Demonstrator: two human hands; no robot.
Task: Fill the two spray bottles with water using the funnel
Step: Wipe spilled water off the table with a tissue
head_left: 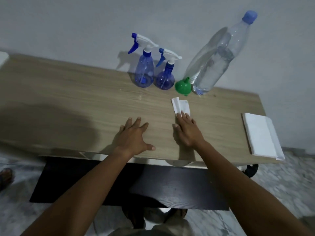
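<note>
Two blue spray bottles stand at the back of the wooden table (68, 92), a taller one (144, 72) on the left and a rounder one (165, 77) beside it, both with white and blue trigger heads on. A green funnel (183, 86) lies mouth-down to their right. Next to it stands a large clear water bottle (214, 62) with a blue cap. My left hand (133, 135) rests flat on the table, fingers spread. My right hand (187, 130) lies flat, its fingertips pressing on a small folded white tissue (180, 105).
A stack of white folded tissues (260, 135) lies at the table's right edge. A dark lower shelf (153, 188) shows below the front edge. The wall rises directly behind the bottles. A foot in a sandal (6, 176) is on the floor at left.
</note>
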